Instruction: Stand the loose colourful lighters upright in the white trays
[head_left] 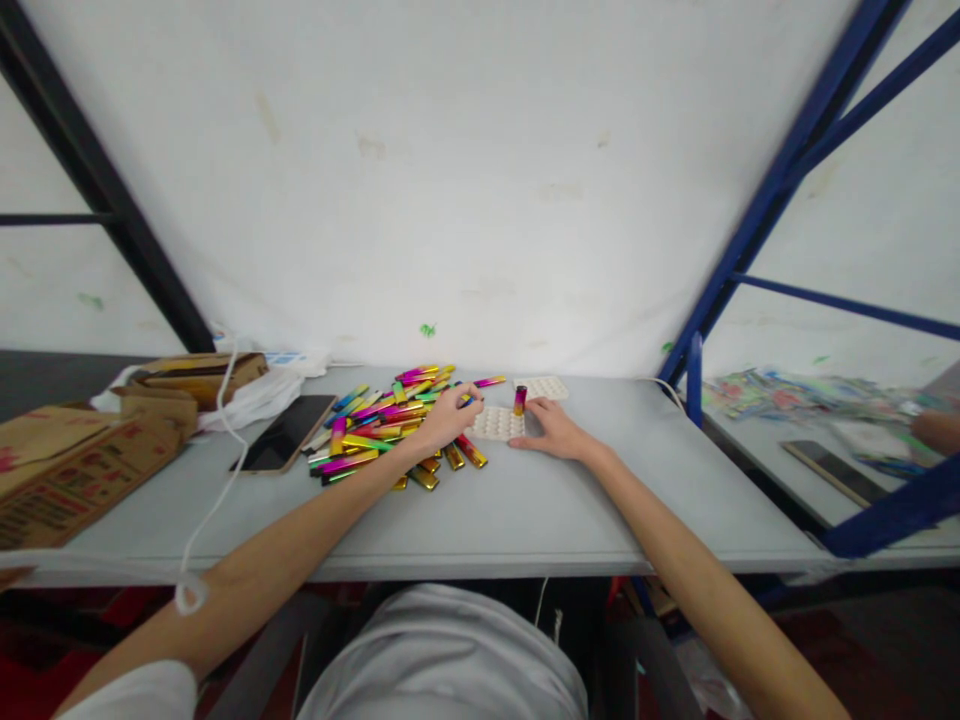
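My left hand is closed at the right edge of a heap of shiny, multicoloured lighters. A small dark-blue end shows at its fingertips, apparently a lighter. Right of it lies a white tray with rows of small round hollows. One purple-and-gold lighter stands upright at the tray's right side. My right hand grips the tray's right edge, thumb at the near corner and index finger close to the upright lighter. Several gold and red lighters lie in front of the tray.
Behind the tray, a second white tray lies near the wall. Left of the heap are a phone, a white cable and cardboard boxes. A blue frame separates a neighbouring table with another phone and a co-worker's hand.
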